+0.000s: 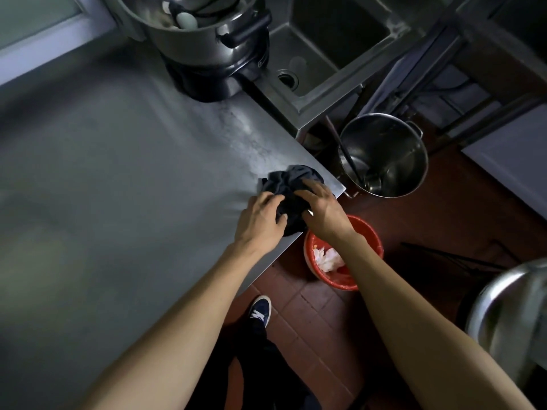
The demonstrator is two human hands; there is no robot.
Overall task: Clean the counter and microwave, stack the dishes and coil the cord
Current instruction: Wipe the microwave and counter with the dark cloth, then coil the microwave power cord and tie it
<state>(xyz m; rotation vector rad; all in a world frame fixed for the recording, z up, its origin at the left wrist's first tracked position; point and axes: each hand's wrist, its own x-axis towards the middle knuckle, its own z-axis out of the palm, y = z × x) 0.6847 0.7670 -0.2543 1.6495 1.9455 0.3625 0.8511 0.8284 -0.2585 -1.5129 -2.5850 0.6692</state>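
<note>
A crumpled dark cloth (pixel 291 184) lies at the right corner of the steel counter (pixel 133 173). Both hands are on it: my left hand (pixel 260 217) grips its left side with curled fingers, and my right hand (pixel 322 208) holds its right side near the counter's edge. At the counter's back stands a steel pot (pixel 195 34) on a black base, with dishes and a dark cord inside it. No microwave is in view.
A steel sink (pixel 325 51) adjoins the counter at the back right. On the red tiled floor stand a large steel pot (pixel 384 155) and an orange bin (pixel 343 253) with crumpled paper. Another steel vessel (pixel 509 321) sits at the right edge. My shoe (pixel 260 312) is below.
</note>
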